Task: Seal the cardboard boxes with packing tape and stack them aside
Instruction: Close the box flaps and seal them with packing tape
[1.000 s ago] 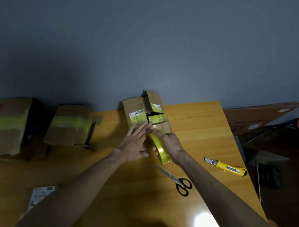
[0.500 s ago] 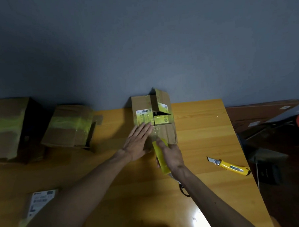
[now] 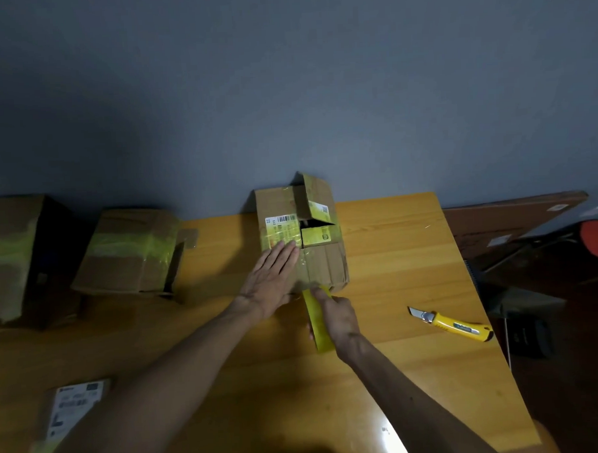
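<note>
Taping the cardboard box [image 3: 323,264].
My left hand [image 3: 271,282] presses flat on the box top; my right hand [image 3: 336,319] grips the yellow tape roll [image 3: 316,328] at its 6 o'clock.

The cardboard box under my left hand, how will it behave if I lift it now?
Probably light for its size: the cardboard box looks thin and worn. Its walls likely flex, since the near edge is creased. One top flap stands open, so it may flop.
</note>
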